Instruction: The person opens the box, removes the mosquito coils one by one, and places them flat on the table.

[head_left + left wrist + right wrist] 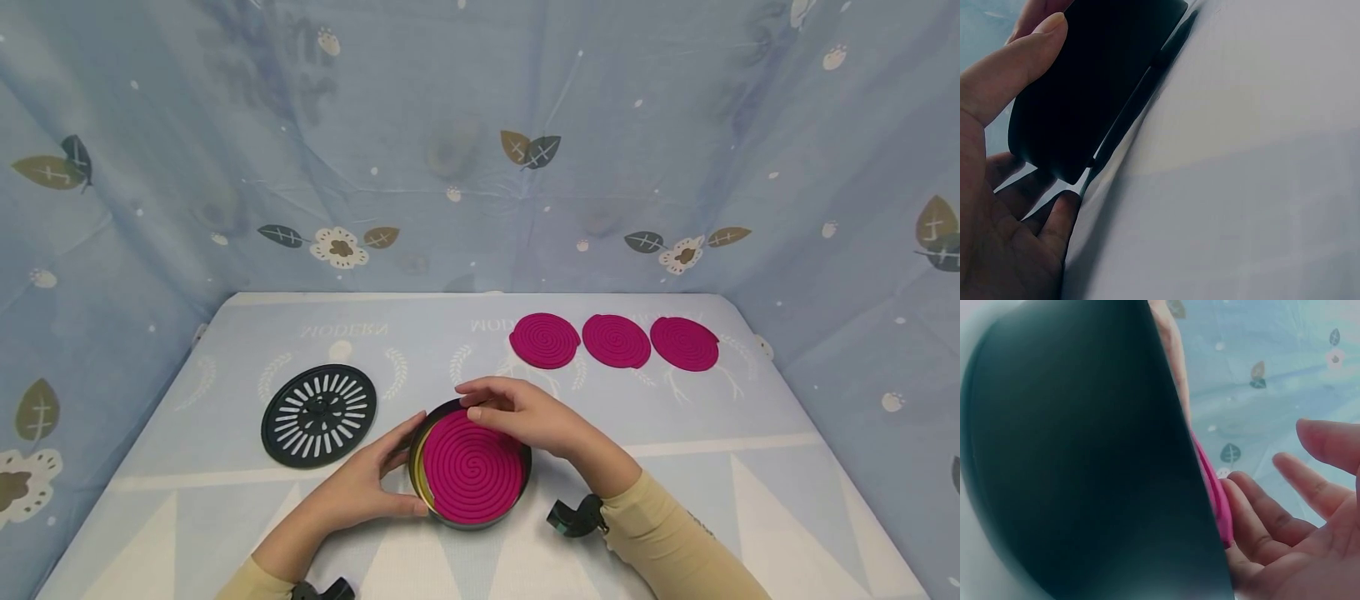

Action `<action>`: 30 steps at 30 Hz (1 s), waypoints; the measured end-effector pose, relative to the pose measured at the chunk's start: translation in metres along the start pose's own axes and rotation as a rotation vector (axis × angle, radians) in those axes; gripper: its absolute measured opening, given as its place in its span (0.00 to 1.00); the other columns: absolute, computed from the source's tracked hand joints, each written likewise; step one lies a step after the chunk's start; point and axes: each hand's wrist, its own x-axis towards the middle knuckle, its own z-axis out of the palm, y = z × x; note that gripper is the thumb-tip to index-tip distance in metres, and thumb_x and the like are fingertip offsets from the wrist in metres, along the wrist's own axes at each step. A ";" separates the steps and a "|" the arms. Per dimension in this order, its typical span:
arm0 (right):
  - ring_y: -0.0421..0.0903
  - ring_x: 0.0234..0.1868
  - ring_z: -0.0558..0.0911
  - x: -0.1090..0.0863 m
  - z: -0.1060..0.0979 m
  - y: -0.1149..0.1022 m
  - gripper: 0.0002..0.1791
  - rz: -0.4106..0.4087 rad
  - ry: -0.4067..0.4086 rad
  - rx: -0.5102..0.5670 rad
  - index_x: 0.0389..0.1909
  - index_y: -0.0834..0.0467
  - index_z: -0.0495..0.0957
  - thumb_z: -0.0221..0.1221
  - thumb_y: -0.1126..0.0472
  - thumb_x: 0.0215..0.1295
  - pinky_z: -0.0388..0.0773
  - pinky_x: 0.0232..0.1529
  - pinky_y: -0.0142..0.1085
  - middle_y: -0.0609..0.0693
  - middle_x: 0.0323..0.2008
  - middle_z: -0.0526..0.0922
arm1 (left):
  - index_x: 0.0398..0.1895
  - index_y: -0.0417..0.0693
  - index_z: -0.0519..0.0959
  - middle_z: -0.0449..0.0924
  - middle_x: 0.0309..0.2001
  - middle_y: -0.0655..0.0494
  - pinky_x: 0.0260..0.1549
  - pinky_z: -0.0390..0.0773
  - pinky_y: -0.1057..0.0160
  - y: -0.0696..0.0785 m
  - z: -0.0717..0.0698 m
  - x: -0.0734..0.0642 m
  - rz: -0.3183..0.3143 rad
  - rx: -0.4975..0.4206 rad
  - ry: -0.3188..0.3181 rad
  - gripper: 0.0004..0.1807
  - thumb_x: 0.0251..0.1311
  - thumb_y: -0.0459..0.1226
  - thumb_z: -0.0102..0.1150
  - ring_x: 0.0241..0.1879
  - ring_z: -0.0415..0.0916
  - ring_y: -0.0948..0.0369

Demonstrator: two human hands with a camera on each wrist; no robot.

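Beneath the right hand (513, 410), its thumb and fingers apart, a thin pink coil (474, 467), probably light and easily snapped, best taken by its outer edge, lies at the mouth of a black tin (1100, 72) clasped round its side by the left hand (366, 490).

Table (217, 425), tin (1085, 87), slotted disc (319, 407), three coils (617, 341)

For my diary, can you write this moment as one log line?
left hand: holds black container; right hand: at pink spiral over container; slotted disc: left of container; three pink spirals: far right
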 end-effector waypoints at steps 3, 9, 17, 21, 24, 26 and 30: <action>0.51 0.58 0.78 0.001 0.000 0.001 0.21 -0.008 -0.003 0.055 0.63 0.50 0.75 0.59 0.55 0.71 0.81 0.56 0.38 0.55 0.57 0.79 | 0.79 0.57 0.54 0.57 0.74 0.64 0.67 0.67 0.63 0.000 0.000 0.000 0.004 -0.007 -0.001 0.65 0.36 0.50 0.83 0.71 0.57 0.65; 0.53 0.60 0.77 0.002 -0.001 0.002 0.21 0.002 0.003 0.106 0.63 0.54 0.75 0.59 0.56 0.71 0.81 0.56 0.38 0.57 0.59 0.78 | 0.79 0.57 0.54 0.57 0.74 0.65 0.67 0.66 0.64 0.000 -0.001 -0.001 0.002 -0.008 0.002 0.65 0.35 0.51 0.83 0.71 0.56 0.65; 0.50 0.55 0.80 0.003 -0.002 0.004 0.21 0.040 -0.020 0.132 0.63 0.54 0.75 0.60 0.57 0.71 0.82 0.55 0.40 0.58 0.57 0.78 | 0.79 0.57 0.54 0.57 0.74 0.64 0.67 0.66 0.63 0.000 -0.001 -0.002 0.011 -0.013 0.007 0.64 0.36 0.50 0.83 0.72 0.55 0.65; 0.49 0.56 0.79 0.002 -0.004 0.003 0.23 0.040 -0.046 0.122 0.64 0.56 0.74 0.60 0.57 0.71 0.81 0.56 0.39 0.57 0.57 0.78 | 0.79 0.55 0.54 0.57 0.74 0.62 0.67 0.66 0.62 -0.002 -0.001 -0.001 0.038 -0.024 0.002 0.64 0.37 0.49 0.83 0.72 0.56 0.64; 0.47 0.56 0.79 0.000 -0.007 0.003 0.23 0.056 -0.052 0.085 0.65 0.53 0.74 0.60 0.56 0.70 0.80 0.56 0.39 0.53 0.56 0.80 | 0.79 0.53 0.54 0.57 0.75 0.61 0.67 0.67 0.62 -0.003 -0.001 -0.001 0.057 -0.028 -0.002 0.64 0.38 0.48 0.83 0.72 0.56 0.62; 0.46 0.54 0.79 -0.002 -0.009 0.002 0.23 0.072 -0.056 0.049 0.65 0.52 0.74 0.60 0.55 0.70 0.81 0.55 0.39 0.51 0.54 0.81 | 0.79 0.53 0.54 0.57 0.74 0.61 0.67 0.67 0.62 -0.004 -0.001 -0.001 0.059 -0.027 -0.005 0.64 0.38 0.49 0.83 0.72 0.56 0.62; 0.46 0.49 0.80 -0.006 -0.013 0.001 0.25 0.097 -0.083 -0.030 0.67 0.55 0.73 0.59 0.54 0.71 0.82 0.49 0.38 0.48 0.47 0.83 | 0.79 0.54 0.53 0.57 0.74 0.62 0.68 0.66 0.62 -0.004 -0.001 -0.001 0.058 -0.033 -0.011 0.64 0.37 0.49 0.83 0.72 0.56 0.63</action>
